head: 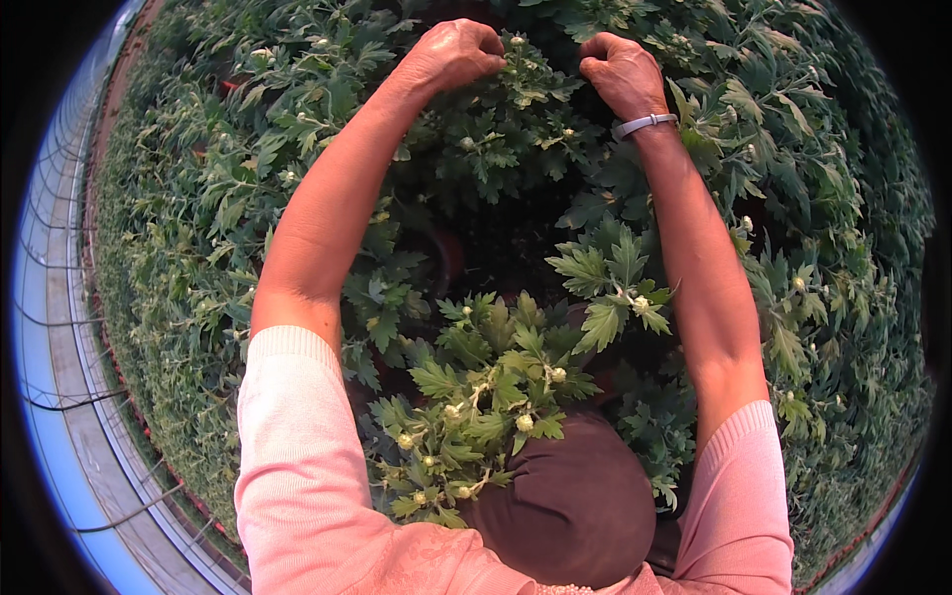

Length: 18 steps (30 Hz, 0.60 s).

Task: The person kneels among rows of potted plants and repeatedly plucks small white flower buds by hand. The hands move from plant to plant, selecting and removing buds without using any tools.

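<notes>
At the top of the view, my left hand (462,56) is beside a leafy chrysanthemum shoot (526,78) topped by a pale flower bud (517,42). Its curled fingertips meet the shoot's left edge; whether they pinch a stem is hidden. To the right of that shoot is my right hand (626,71), thumb and fingers curled together and apart from the bud. Nothing shows between its fingers. Nearer my body, another chrysanthemum plant (476,387) bears several pale green-yellow buds and leans against my dark-clothed knee (573,498).
Dense chrysanthemum foliage (201,223) surrounds both arms. A reddish pot rim (448,256) shows in the dark gap between plants. One budded stem (613,286) juts out beside my right forearm. Along the left edge runs a greenhouse wall (67,312) with curved dark lines.
</notes>
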Available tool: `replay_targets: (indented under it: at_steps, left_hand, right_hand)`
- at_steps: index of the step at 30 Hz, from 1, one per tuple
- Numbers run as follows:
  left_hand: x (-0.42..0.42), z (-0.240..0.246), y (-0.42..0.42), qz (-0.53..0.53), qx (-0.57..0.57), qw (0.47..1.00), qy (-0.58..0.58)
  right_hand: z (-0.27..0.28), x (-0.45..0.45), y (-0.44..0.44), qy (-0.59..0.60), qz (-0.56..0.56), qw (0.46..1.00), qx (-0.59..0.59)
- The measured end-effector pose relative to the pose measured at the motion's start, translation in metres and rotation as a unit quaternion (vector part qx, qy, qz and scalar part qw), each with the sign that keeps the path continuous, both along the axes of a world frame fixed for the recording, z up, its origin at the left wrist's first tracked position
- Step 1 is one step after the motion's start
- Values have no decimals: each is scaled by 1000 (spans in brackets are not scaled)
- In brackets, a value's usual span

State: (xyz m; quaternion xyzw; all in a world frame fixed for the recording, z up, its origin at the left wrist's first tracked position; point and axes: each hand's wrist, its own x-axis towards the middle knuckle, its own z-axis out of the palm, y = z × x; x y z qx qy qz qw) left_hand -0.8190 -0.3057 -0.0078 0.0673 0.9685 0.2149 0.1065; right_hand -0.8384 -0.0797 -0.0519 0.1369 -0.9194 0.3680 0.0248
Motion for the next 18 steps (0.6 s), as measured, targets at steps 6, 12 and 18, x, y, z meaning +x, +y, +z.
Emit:
replay_targets:
  at_steps: [6,12,18]
  left_hand:
    - [-6,-4,7,1,-26,1000,15]
    - [-12,-4,8,-7,9,1000,-27]
    - [-11,1,6,-18,3,999,-51]
  right_hand:
    - [-2,-8,-20,-65,10,997,-33]
    - [-2,-17,-36,-132,70,989,22]
    - [-5,-15,-47,-125,75,986,84]
